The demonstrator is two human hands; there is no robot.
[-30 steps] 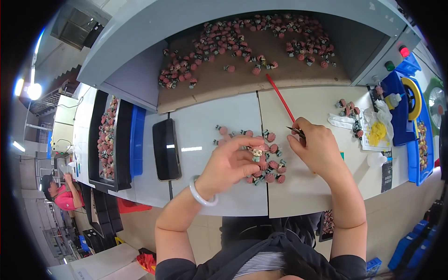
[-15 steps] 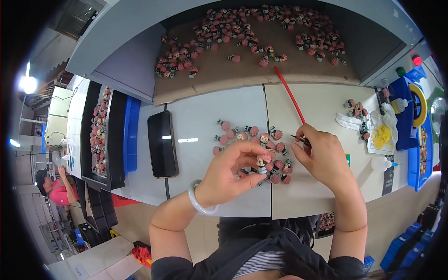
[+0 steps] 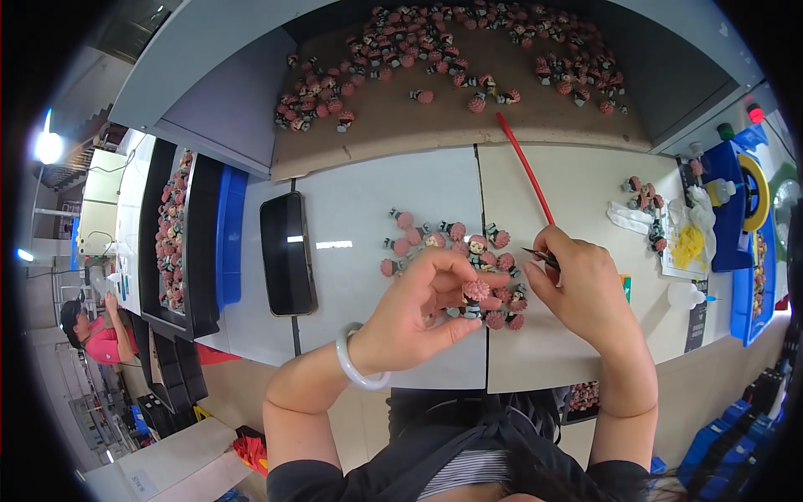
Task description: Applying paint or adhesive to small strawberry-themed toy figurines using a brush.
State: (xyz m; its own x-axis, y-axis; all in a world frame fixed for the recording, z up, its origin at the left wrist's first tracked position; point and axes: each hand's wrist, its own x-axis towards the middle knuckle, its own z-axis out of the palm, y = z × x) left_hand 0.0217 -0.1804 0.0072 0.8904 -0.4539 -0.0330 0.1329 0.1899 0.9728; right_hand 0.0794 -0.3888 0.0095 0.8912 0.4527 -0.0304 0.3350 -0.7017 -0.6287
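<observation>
My left hand, with a pale bangle at its wrist, pinches a small figurine between thumb and fingertips above the table. The figurine has bumpy pink hair and a dark and grey-blue body; its face is turned out of sight. My right hand is closed around a slim dark-tipped brush whose tip points left, apart from the figurine. A long red handle rises from behind that hand; how it joins the dark tip is hidden. Several similar figurines lie loosely under and beyond my hands.
A black phone lies left of the figurines. Farther left stand a black tray of figurines and a blue bin. Many figurines lie on the brown shelf board. At right are a white bottle, tissue and blue tray.
The figurine in my left hand has turned: its face showed before, and now the pink hair does. My right hand keeps its grip and has barely moved.
</observation>
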